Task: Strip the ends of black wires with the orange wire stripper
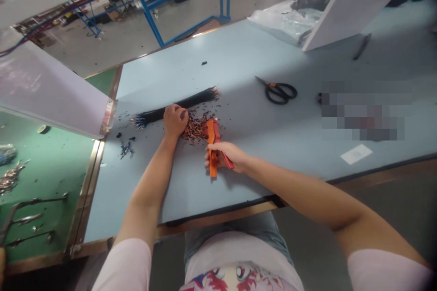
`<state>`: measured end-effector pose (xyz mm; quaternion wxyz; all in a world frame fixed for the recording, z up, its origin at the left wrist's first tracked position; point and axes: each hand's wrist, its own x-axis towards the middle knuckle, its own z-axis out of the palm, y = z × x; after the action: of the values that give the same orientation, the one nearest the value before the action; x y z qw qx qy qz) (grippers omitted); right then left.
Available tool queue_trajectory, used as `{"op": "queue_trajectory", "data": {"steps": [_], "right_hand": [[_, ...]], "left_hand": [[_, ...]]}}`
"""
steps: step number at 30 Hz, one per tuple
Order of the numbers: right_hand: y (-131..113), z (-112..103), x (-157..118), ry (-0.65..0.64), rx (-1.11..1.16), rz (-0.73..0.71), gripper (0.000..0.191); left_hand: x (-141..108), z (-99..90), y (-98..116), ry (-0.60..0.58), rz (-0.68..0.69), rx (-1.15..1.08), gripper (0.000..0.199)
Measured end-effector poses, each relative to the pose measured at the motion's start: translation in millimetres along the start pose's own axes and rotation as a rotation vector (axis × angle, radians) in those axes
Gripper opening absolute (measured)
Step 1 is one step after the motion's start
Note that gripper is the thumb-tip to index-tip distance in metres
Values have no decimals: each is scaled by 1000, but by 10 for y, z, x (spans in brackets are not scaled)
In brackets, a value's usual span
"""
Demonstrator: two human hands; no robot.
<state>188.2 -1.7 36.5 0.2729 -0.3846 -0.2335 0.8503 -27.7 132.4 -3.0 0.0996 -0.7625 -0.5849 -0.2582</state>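
Presently: left hand (175, 120) at black wire bundle (187, 101), right hand (226, 152) on plier-type tool (212, 132)

The bundle lies on the blue-grey worktop (232, 63), mostly beyond the hands. Its long axis runs slantwise, left end nearer the person, right end, showing copper-coloured tips, farther off. The left hand is the closer one, its fingers against the bundle's near side; whether they pinch anything is not discernible. The right hand, apart from the bundle and nearer the person, is wrapped around the orange-and-red tool's handles. The tool's head points away from the person, at a scatter of short clippings (194, 132) between the hands. Whether its jaws meet cannot be determined. Black-handled scissors (280, 93) lie to the right.
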Motion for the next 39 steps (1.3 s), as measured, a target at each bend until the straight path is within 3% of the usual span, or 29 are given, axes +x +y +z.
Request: {"op": "queue_trajectory", "data": {"steps": [7,17,22,29,39], "right_hand": [[8,-5,4,13,10,8,11],[24,-22,26,7,21,22,11],[37,-36,38,-11,25,16,11],[40,-41,34,-10,22,5,9],[18,-3,4,7,23,-1,9]], "left_hand": [[12,17,12,-48,10,-24,28],[-23,-32,-30,26,20,-253,19],[-35,-34,2,-59,62,-253,21],[-39,-39,-55,68,-110,-44,26],[-53,-87,-63,-53,-224,86,20]]}}
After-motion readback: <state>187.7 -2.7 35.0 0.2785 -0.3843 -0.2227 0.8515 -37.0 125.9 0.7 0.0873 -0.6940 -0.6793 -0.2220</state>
